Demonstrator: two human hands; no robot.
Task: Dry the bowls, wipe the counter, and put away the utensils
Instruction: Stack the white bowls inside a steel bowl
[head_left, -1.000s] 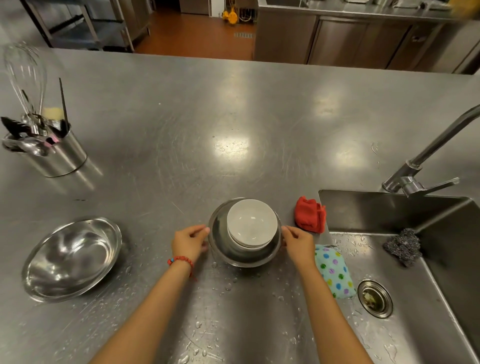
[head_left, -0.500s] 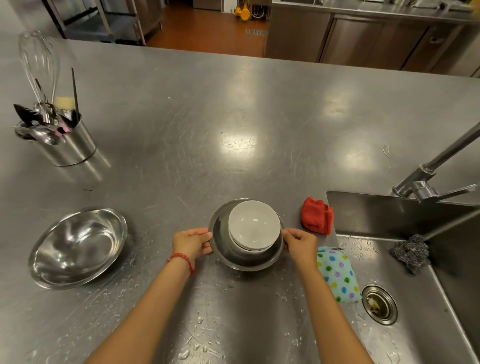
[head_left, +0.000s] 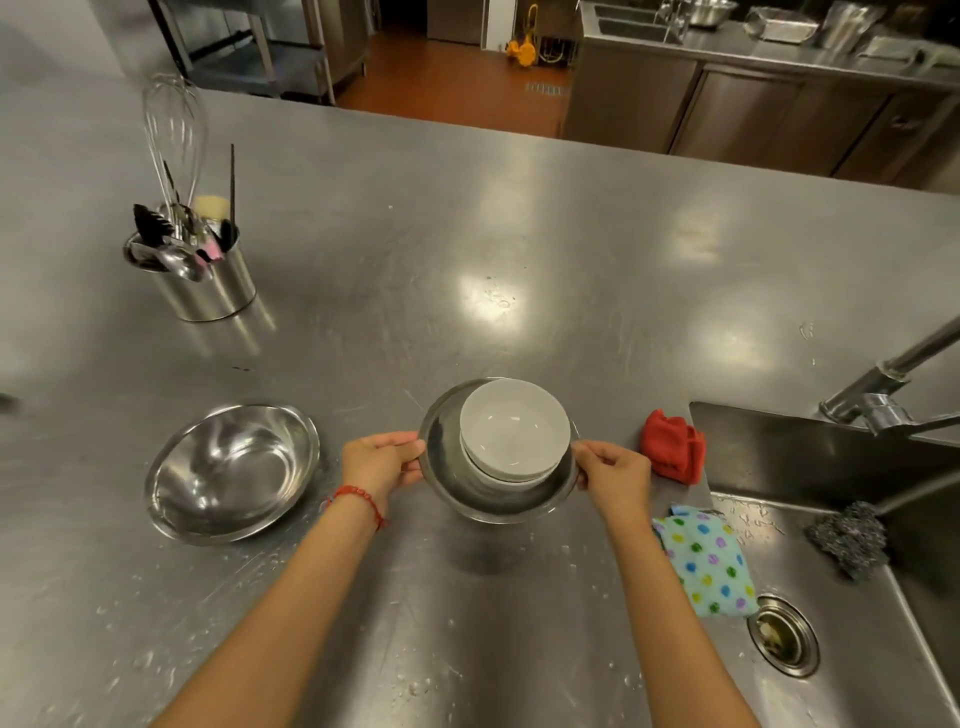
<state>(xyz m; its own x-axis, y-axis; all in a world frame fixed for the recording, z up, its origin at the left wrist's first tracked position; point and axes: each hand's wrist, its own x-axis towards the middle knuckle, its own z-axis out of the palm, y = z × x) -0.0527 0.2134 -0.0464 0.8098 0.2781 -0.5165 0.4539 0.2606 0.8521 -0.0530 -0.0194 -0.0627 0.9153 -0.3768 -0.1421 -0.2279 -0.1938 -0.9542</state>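
We gripped the steel bowl (head_left: 498, 488) by opposite rims, left hand (head_left: 382, 460) and right hand (head_left: 615, 475), likely steadying the white bowls (head_left: 511, 431) nested inside.

Single head-worn wide-angle view: looks forward and down over steel counter (head_left: 519, 234), sink (head_left: 841, 597) at right, near the forearms

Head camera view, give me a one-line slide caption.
Both hands, left hand and right hand, grip a steel bowl holding stacked white bowls.
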